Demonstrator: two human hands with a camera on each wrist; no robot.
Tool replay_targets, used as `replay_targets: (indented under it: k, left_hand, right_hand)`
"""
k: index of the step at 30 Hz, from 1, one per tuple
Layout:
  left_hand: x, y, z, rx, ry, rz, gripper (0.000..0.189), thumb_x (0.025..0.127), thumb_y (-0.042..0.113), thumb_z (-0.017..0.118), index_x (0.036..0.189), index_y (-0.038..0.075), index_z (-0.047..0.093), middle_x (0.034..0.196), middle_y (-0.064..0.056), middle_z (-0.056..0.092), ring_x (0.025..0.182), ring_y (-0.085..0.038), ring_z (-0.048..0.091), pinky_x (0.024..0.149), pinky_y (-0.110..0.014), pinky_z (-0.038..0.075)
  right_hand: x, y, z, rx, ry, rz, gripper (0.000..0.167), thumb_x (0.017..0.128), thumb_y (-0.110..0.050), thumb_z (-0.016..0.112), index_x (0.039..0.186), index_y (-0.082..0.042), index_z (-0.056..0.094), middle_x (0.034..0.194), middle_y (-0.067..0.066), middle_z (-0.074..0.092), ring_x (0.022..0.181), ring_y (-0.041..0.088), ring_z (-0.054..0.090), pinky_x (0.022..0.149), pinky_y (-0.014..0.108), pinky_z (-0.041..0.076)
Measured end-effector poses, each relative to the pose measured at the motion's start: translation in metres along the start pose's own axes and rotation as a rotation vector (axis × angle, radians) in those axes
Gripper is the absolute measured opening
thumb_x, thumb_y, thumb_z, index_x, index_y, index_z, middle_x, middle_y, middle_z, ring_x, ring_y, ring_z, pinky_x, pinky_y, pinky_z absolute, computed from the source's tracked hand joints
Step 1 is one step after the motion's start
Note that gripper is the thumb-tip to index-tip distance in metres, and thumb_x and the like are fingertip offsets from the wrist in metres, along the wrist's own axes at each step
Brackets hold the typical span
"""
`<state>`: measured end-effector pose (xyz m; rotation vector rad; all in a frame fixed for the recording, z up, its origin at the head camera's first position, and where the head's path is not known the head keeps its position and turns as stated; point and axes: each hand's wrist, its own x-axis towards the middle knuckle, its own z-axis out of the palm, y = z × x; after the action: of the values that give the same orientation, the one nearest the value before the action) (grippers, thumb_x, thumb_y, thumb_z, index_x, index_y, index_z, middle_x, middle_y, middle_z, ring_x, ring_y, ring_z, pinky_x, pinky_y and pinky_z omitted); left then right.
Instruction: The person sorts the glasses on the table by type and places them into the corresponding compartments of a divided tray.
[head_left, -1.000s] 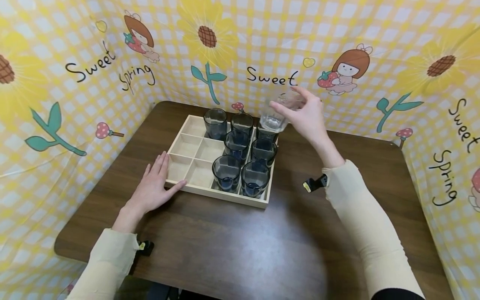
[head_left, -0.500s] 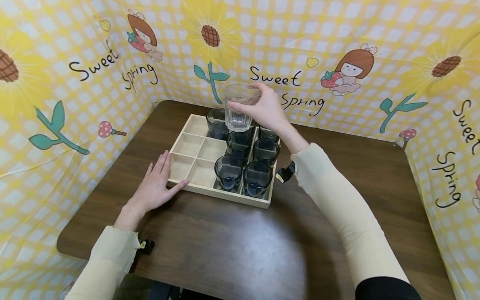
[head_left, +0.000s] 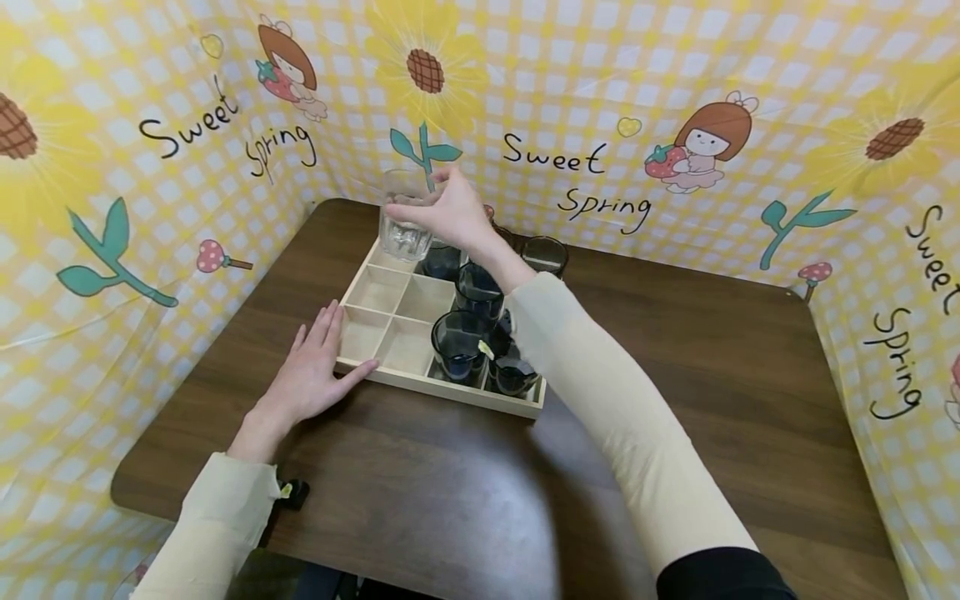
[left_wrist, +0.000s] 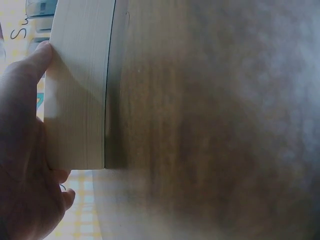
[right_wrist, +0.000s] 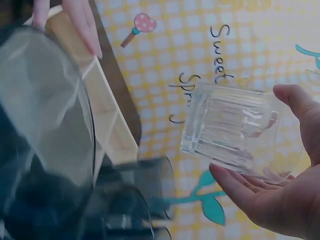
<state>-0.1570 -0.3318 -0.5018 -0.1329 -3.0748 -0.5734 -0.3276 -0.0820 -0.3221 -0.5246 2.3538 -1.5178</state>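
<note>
My right hand (head_left: 459, 215) holds a clear drinking glass (head_left: 405, 240) upright by its upper part, thumb on one side and fingers on the other. The glass is over the far left corner of a divided wooden tray (head_left: 457, 392). In the right wrist view its ribbed, thick base (right_wrist: 192, 122) shows. At the tray's near left corner, my left hand (head_left: 303, 371) rests with straight fingers along the side and thumb along the front wall (left_wrist: 77, 100). Several dark tinted glasses (head_left: 454, 346) stand in the tray's compartments; my right arm partly hides some.
Bare compartments (head_left: 405, 343) lie at the tray's left. The brown wooden table (head_left: 420, 483) extends around it. A yellow checked cloth (head_left: 547, 83) with printed flowers and words hangs behind and at both sides.
My right hand has carried the clear glass leftward across the back of the tray, from its far right to its far left corner. The left hand has stayed in place.
</note>
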Motion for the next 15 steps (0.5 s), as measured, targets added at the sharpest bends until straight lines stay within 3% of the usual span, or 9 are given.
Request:
replay_targets:
  k: [4, 8, 12, 15]
  left_hand:
    - [-0.001, -0.003, 0.001, 0.003, -0.001, -0.004, 0.114, 0.106, 0.066, 0.06, 0.174, -0.005, 0.002, 0.184, -0.029, 0.007, 0.171, -0.051, 0.012, 0.135, -0.074, 0.013]
    - [-0.002, -0.002, 0.0, -0.006, -0.009, -0.008, 0.114, 0.106, 0.066, 0.059, 0.174, -0.005, 0.001, 0.184, -0.028, 0.005, 0.171, -0.051, 0.011, 0.135, -0.074, 0.012]
    - [-0.003, -0.002, -0.001, -0.005, -0.004, -0.007, 0.114, 0.106, 0.065, 0.06, 0.174, -0.004, 0.002, 0.184, -0.028, 0.006, 0.171, -0.051, 0.011, 0.135, -0.074, 0.013]
    - [-0.003, -0.001, 0.0, -0.002, -0.005, -0.004, 0.113, 0.106, 0.065, 0.06, 0.175, -0.003, 0.002, 0.184, -0.027, 0.006, 0.171, -0.05, 0.011, 0.136, -0.073, 0.013]
  right_hand:
    - [0.01, 0.0, 0.023, -0.018, 0.003, -0.031, 0.092, 0.092, -0.037, 0.089, 0.159, -0.006, 0.035, 0.147, 0.015, 0.063, 0.132, 0.025, 0.065, 0.102, 0.034, 0.057]
    - [0.018, 0.007, 0.041, -0.064, 0.025, -0.082, 0.091, 0.09, -0.031, 0.092, 0.156, -0.006, 0.033, 0.145, 0.018, 0.064, 0.128, 0.027, 0.066, 0.1, 0.035, 0.057]
    - [0.025, 0.016, 0.051, -0.089, 0.031, -0.115, 0.094, 0.09, -0.027, 0.093, 0.156, -0.009, 0.03, 0.15, 0.017, 0.06, 0.129, 0.028, 0.065, 0.102, 0.037, 0.056]
    - [0.029, 0.023, 0.056, -0.082, 0.042, -0.139, 0.096, 0.089, -0.025, 0.094, 0.158, -0.01, 0.029, 0.156, 0.016, 0.055, 0.138, 0.028, 0.06, 0.109, 0.039, 0.054]
